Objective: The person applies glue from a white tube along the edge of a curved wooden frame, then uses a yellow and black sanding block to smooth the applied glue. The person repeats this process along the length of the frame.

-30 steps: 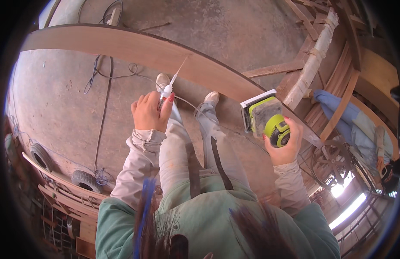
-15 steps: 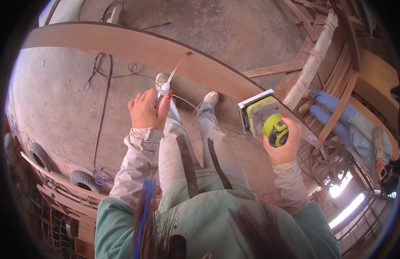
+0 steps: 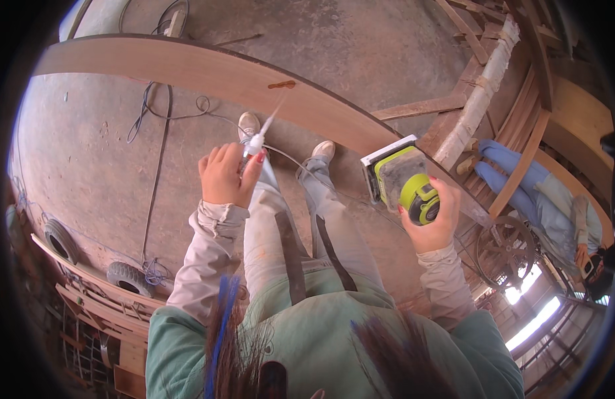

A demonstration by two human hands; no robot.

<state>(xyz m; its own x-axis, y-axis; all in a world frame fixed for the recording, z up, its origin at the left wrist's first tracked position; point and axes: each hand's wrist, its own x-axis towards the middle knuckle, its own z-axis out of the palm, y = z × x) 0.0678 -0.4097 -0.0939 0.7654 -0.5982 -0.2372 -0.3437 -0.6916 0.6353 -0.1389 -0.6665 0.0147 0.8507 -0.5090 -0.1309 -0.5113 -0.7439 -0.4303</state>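
Note:
My left hand (image 3: 229,174) is closed around a small glue bottle (image 3: 255,143) with a long thin white nozzle. The nozzle points up at a wooden board (image 3: 188,66) that spans the view in front of me. A dark reddish wet streak (image 3: 281,85) lies on the board's face just beyond the tip; whether they touch I cannot tell. My right hand (image 3: 437,216) grips a lime-green and grey power sander (image 3: 402,174) by its round top. The sander is tilted, its flat pad edge close to the board's right part.
Cables (image 3: 166,113) lie on the concrete floor (image 3: 95,153). To the right are a wrapped pole (image 3: 483,93), wooden beams, a spoked wheel (image 3: 507,253) and another person (image 3: 553,199) in blue trousers. Small tyres (image 3: 129,276) and stacked planks (image 3: 98,306) are at lower left.
The streak on the board has grown longer toward the left. My left hand and the nozzle have dropped slightly away from it. The sander has shifted a little left.

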